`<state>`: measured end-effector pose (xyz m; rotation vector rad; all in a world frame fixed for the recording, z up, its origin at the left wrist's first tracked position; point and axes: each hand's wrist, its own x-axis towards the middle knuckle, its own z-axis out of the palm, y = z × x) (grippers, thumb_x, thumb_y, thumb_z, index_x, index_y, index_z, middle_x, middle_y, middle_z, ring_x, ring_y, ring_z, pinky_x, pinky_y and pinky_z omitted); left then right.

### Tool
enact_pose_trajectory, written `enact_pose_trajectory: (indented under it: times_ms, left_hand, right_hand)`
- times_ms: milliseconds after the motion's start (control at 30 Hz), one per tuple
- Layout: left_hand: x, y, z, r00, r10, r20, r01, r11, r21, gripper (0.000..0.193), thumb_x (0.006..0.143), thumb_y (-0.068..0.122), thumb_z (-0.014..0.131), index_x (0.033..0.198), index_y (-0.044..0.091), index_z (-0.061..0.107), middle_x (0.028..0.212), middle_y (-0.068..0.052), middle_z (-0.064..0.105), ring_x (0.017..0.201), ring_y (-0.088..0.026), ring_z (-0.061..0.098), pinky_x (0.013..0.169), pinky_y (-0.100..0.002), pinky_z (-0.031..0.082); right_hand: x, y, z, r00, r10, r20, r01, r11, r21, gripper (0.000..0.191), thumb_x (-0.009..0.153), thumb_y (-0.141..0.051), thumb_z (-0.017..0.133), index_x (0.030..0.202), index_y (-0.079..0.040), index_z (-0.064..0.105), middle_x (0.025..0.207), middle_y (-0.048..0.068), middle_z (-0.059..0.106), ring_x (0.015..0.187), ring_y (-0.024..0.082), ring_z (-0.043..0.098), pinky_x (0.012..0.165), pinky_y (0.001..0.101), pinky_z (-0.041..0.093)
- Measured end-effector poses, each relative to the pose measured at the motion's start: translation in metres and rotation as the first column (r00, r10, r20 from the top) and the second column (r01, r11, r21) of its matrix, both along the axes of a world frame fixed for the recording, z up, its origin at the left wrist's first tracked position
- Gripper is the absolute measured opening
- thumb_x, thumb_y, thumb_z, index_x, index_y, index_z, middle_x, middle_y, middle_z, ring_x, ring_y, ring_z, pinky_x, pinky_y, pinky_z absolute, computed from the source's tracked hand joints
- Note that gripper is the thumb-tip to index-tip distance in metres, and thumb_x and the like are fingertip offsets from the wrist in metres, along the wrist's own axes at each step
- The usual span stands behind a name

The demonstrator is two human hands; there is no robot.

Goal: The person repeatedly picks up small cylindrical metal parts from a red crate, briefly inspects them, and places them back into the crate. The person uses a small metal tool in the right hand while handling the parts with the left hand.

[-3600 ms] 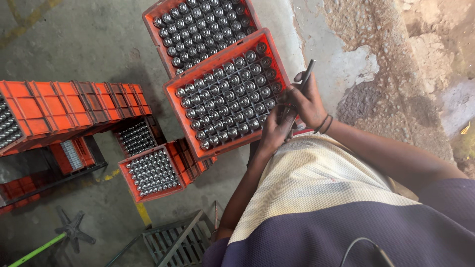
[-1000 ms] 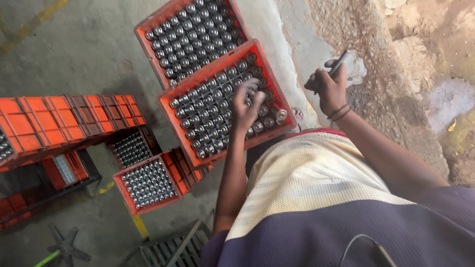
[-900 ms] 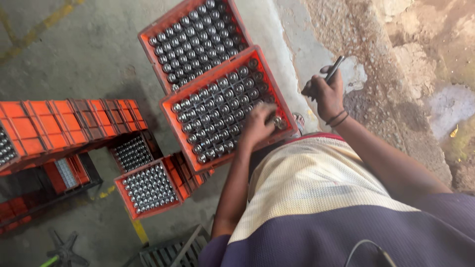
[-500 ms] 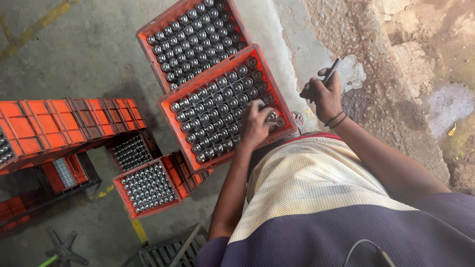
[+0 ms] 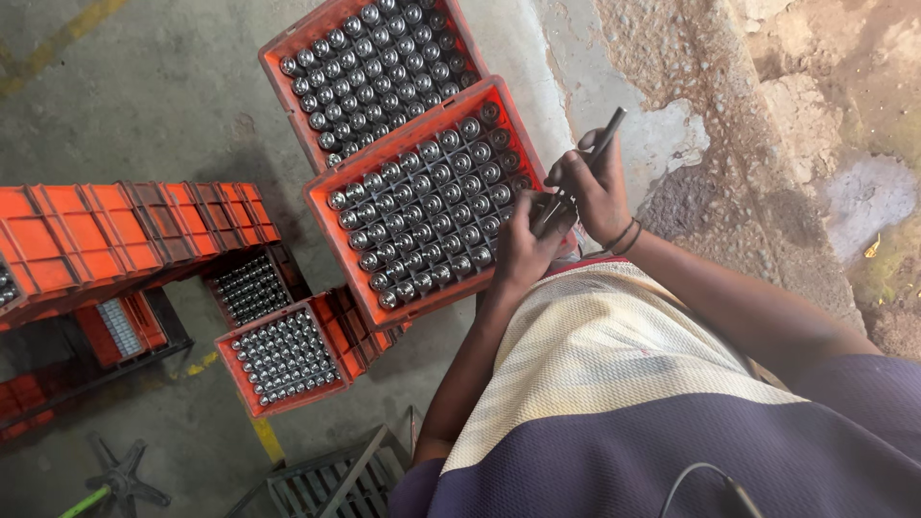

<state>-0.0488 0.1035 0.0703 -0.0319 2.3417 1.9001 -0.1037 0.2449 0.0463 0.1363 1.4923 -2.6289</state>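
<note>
My right hand (image 5: 597,192) grip pinching a dark metal rod (image 5: 587,165), my left hand (image 5: 526,251) fingers pressed on its lower end, above the orange crate (image 5: 331,235) of grey cylinders (image 5: 432,201).

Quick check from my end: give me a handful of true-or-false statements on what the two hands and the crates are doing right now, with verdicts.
1. The right hand holds a thin dark metal rod. True.
2. The left hand hangs at the person's side, away from the crates. False: it is at the near crate, by the rod's lower end.
3. The near crate is filled with rows of upright metal cylinders. True.
4. The crates are blue. False: they are orange-red.
5. A second filled crate sits just beyond the near one. True.
6. The right wrist is bare. False: it wears dark bands.
</note>
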Motion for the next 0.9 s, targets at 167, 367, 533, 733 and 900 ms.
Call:
enact_pose_trajectory:
  times_ms: [167, 367, 533, 733, 900]
  left_hand:
    - [0.001, 0.004, -0.01, 0.915, -0.117, 0.386, -0.073, 0.893, 0.444, 0.047, 0.096, 0.04, 0.077, 0.118, 0.002, 0.059, 0.083, -0.009, 0.066, 0.066, -0.02, 0.057, 0.055, -0.036, 0.043]
    - [0.018, -0.016, -0.023, 0.974, -0.039, 0.224, 0.089, 0.972, -0.217, 0.04, 0.092, 0.034, 0.076, 0.116, 0.007, 0.059, 0.097, -0.008, 0.074, 0.081, -0.02, 0.075, 0.068, -0.037, 0.06]
    - [0.013, -0.021, -0.05, 0.995, 0.058, -0.078, -0.083, 0.924, -0.373, 0.059, 0.07, 0.011, 0.076, 0.125, 0.001, 0.058, 0.108, -0.021, 0.065, 0.097, -0.037, 0.066, 0.085, -0.046, 0.054]
    - [0.012, -0.033, -0.054, 0.992, 0.126, -0.001, -0.102, 0.796, -0.597, 0.051, 0.078, 0.022, 0.079, 0.124, 0.006, 0.063, 0.118, -0.016, 0.058, 0.107, -0.036, 0.065, 0.089, -0.047, 0.054]
    - [-0.022, -0.04, -0.048, 0.936, 0.136, 0.326, 0.164, 0.65, -0.742, 0.05, 0.075, 0.045, 0.084, 0.113, 0.013, 0.075, 0.118, -0.008, 0.067, 0.108, -0.03, 0.07, 0.092, -0.042, 0.056]
  right_hand:
    - [0.002, 0.005, -0.002, 0.997, 0.075, -0.011, -0.074, 0.997, 0.023, 0.025, 0.11, -0.004, 0.051, 0.127, -0.01, 0.033, 0.097, 0.011, 0.062, 0.089, 0.018, 0.065, 0.081, 0.0319, 0.058]
    - [-0.051, 0.059, -0.013, 0.957, -0.288, -0.017, 0.289, 0.957, 0.037, 0.025, 0.109, 0.001, 0.051, 0.125, -0.009, 0.035, 0.09, 0.012, 0.062, 0.076, 0.024, 0.068, 0.066, 0.0392, 0.06]
    - [-0.055, 0.082, -0.013, 0.957, -0.289, 0.023, 0.29, 0.957, -0.02, 0.029, 0.106, 0.006, 0.05, 0.128, -0.008, 0.037, 0.089, 0.012, 0.061, 0.073, 0.022, 0.064, 0.069, 0.0401, 0.06]
    - [-0.029, 0.063, -0.018, 0.963, -0.204, 0.173, 0.209, 0.978, -0.01, 0.031, 0.101, 0.005, 0.051, 0.123, -0.01, 0.035, 0.084, 0.01, 0.06, 0.071, 0.021, 0.064, 0.067, 0.0389, 0.059]
    - [-0.021, 0.056, -0.028, 0.97, -0.151, 0.19, 0.153, 0.988, 0.002, 0.029, 0.104, 0.002, 0.053, 0.125, -0.01, 0.037, 0.087, 0.009, 0.06, 0.073, 0.021, 0.064, 0.07, 0.0395, 0.059]
